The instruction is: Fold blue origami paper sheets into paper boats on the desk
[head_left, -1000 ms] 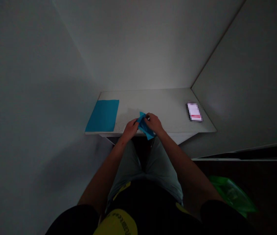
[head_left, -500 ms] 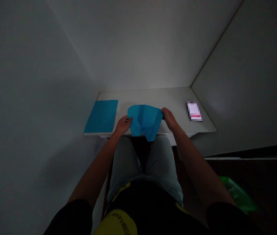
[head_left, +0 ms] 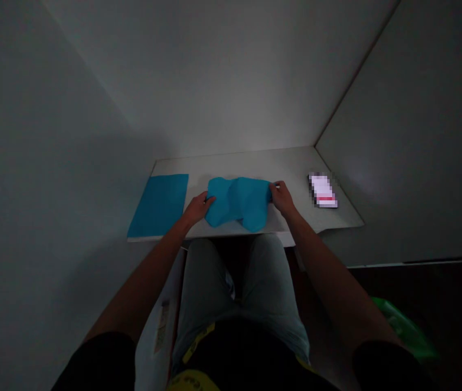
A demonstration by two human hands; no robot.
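A creased blue sheet [head_left: 253, 201] is held over the near middle of the white table [head_left: 231, 163], its lower edge uneven. The left hand [head_left: 197, 209] pinches its left edge between thumb and fingers; the right hand [head_left: 282, 196] pinches its right edge the same way. Left of them, a smooth blue rectangle [head_left: 161, 203] lies flat. A phone [head_left: 323, 190], blurred into blocks, rests toward the right end. Green plastic [head_left: 406, 328] shows at near right, below table level.
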